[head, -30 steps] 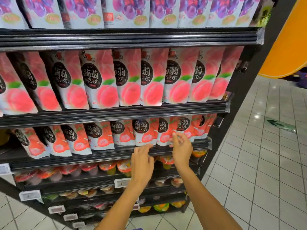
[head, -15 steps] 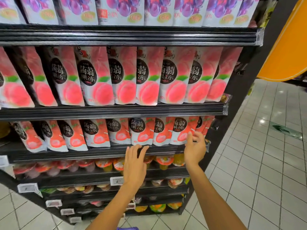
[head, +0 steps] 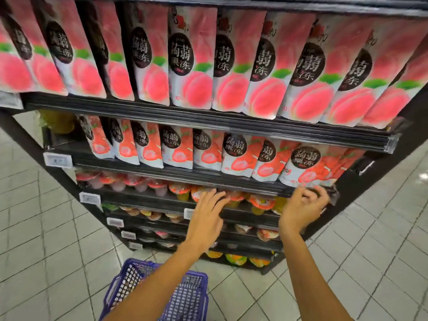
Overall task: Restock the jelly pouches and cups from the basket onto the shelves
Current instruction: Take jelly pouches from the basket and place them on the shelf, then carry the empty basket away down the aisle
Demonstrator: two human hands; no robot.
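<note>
L hand (head: 206, 216) hovers w/ grip wide, fingers straight, in front of the jelly cups (head: 261, 202), one tier below the small pouches (head: 234, 156). R hand (head: 303, 209) sits at the shelf rail (head: 231, 179) under the end pouch, fingers curled; cannot tell if the grip holds anything. Blue basket (head: 185, 295) stands on the tiled floor (head: 46, 228) near the rack foot w/ open floor either side; its contents are hidden by the L forearm, and the lower-tier cups are blurred.

Two hands show, the left hand (head: 206, 218) and right hand (head: 301, 212), plus one purple basket (head: 190, 297).
</note>
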